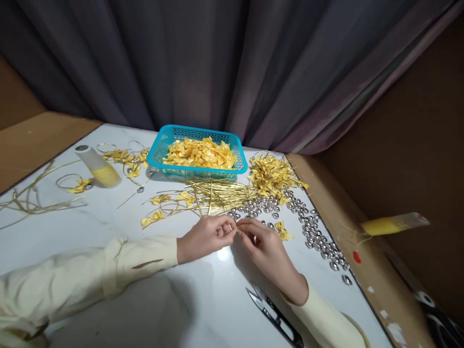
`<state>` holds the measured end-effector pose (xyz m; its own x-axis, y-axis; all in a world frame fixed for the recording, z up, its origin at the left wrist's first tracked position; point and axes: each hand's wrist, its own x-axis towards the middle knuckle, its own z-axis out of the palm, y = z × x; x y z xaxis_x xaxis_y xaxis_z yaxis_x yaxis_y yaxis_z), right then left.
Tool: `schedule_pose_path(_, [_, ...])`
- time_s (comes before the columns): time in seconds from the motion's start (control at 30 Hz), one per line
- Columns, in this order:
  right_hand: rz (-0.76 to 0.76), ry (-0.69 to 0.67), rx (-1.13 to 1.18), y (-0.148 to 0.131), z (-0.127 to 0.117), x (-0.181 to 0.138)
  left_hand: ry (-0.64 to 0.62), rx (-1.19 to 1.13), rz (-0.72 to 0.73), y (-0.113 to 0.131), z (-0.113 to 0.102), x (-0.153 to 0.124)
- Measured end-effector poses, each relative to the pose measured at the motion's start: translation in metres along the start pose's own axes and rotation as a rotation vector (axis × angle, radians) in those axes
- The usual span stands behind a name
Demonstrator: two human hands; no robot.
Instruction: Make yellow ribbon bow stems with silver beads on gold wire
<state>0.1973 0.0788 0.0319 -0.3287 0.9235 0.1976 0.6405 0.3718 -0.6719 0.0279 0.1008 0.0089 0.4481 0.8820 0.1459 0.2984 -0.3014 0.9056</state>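
My left hand point(210, 236) and my right hand point(264, 244) meet fingertip to fingertip above the white table. Both are closed in a pinch around something tiny, mostly hidden by the fingers. Just beyond them lies a bundle of gold wire ties point(221, 193). Several silver metal bells or beads point(255, 207) are scattered behind and to the right of my right hand. A yellow ribbon bow point(282, 231) rests close to that hand's knuckles. Black-handled thread snips point(271, 311) lie below my right wrist, blades pointing to the upper left.
A blue basket point(198, 170) of yellow bows stands at the back, with a heap of tied bows point(271, 174) at its right. On the left are a yellow thread spool point(98, 166) and loose gold wires point(34, 205). Another spool point(395, 224) lies on the brown surface at right.
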Motion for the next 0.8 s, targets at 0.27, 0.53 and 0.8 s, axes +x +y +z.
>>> schedule_pose_path(0.27, [-0.008, 0.073, -0.045, -0.0042, -0.0038, -0.0002, -0.059, -0.236, -0.231, -0.0001, -0.0023, 0.0057])
schedule_pose_path(0.53, [-0.068, 0.073, -0.153, -0.0078, -0.002, -0.0049, -0.054, -0.267, -0.201, 0.0018, -0.0014, 0.0043])
schedule_pose_path(0.8, [-0.059, 0.072, -0.196, -0.0063, -0.0011, -0.0048, -0.007, -0.151, -0.1, 0.0023, -0.0005, 0.0017])
